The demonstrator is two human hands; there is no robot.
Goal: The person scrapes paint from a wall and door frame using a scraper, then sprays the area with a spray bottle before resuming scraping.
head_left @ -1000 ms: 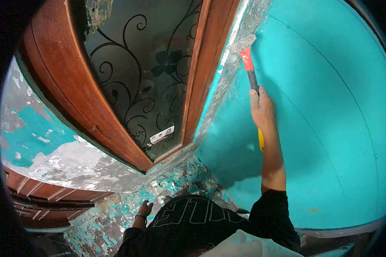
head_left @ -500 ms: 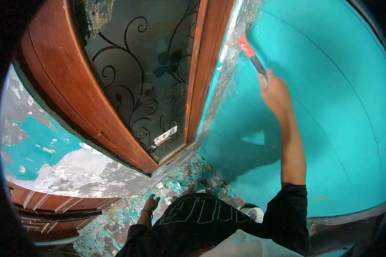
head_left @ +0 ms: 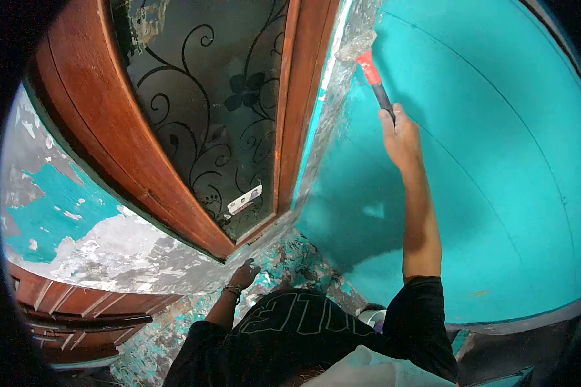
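Note:
My right hand (head_left: 401, 137) is wrapped round the dark handle of a scraper (head_left: 368, 67) with a red neck. Its wide, dusty blade lies against the grey stripped strip (head_left: 348, 84) between the wooden window frame and the turquoise wall (head_left: 497, 193). Low at the left, beside the bottom corner of the window frame, my left hand (head_left: 244, 274) hangs near the peeled wall with fingers apart and nothing in it. A bracelet circles that wrist.
A brown wooden frame (head_left: 142, 168) holds dark patterned glass (head_left: 200, 97). Paint flakes (head_left: 155, 342) cover the floor below. A white bucket (head_left: 373, 317) stands beside my body. Peeling wall (head_left: 110, 245) and brown wooden slats (head_left: 64, 303) are at the left.
The scraper blade has turned flatter across the strip, and my right hand has shifted slightly left. My left hand has moved up and right, towards the window corner.

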